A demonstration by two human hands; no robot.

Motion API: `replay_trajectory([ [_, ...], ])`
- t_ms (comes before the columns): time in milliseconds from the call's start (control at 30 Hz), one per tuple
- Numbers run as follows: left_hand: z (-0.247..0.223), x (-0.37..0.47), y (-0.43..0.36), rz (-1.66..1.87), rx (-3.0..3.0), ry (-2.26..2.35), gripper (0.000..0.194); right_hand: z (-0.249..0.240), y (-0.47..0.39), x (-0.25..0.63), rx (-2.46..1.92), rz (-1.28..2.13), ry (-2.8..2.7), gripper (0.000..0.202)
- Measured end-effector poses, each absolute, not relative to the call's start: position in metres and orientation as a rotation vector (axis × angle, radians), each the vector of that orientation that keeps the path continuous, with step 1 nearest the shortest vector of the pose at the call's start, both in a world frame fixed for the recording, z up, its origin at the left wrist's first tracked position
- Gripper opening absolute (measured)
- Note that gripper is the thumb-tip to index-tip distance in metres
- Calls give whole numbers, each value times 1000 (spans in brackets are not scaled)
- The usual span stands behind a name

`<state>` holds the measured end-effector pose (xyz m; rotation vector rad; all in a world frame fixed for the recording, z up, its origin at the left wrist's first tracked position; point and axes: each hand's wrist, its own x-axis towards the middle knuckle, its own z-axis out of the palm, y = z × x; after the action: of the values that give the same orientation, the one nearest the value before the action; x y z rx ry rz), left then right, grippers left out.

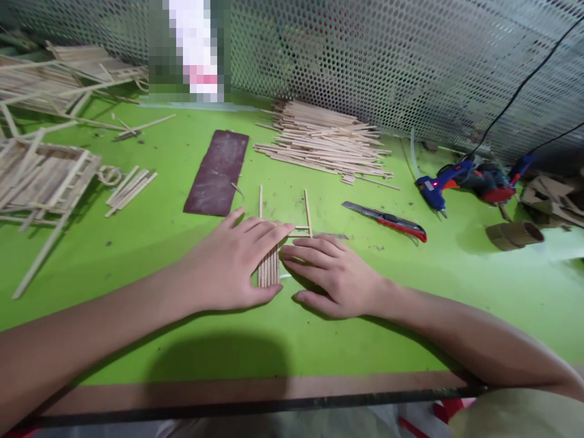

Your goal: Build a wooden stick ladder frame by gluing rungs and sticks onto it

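Short wooden sticks (269, 269) lie side by side in a row on the green table (237, 350). Over them rests my left hand (241, 258), fingers spread, its thumb at their lower ends and its fingers across their upper part. My right hand (329, 271) lies palm down just right of the row, fingers apart, the fingertips close to the sticks. Beyond both hands, a thin stick frame (308, 213) with uprights and crosspieces is partly hidden by my left hand.
Behind are brown sandpaper (216, 173) and a stick pile (326, 140). At right lie a red utility knife (387, 221), blue glue gun (433, 191) and brown ring (514, 236). Stick structures (45, 176) stand left, a perforated metal screen (365, 61) at the back.
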<state>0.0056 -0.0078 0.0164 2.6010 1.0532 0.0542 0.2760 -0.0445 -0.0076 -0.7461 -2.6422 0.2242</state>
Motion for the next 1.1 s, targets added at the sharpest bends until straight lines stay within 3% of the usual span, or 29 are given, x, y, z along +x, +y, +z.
replay_trajectory([
  [400, 13, 2, -9, 77, 2627, 1041, 88, -7, -37, 282, -780, 170, -2583, 34],
  [900, 14, 0, -9, 78, 2617, 1046, 88, -7, -37, 283, -780, 215, -2614, 35],
  [1100, 13, 0, -5, 67, 2623, 1008, 88, -7, -36, 283, -754, 279, -2671, 48],
])
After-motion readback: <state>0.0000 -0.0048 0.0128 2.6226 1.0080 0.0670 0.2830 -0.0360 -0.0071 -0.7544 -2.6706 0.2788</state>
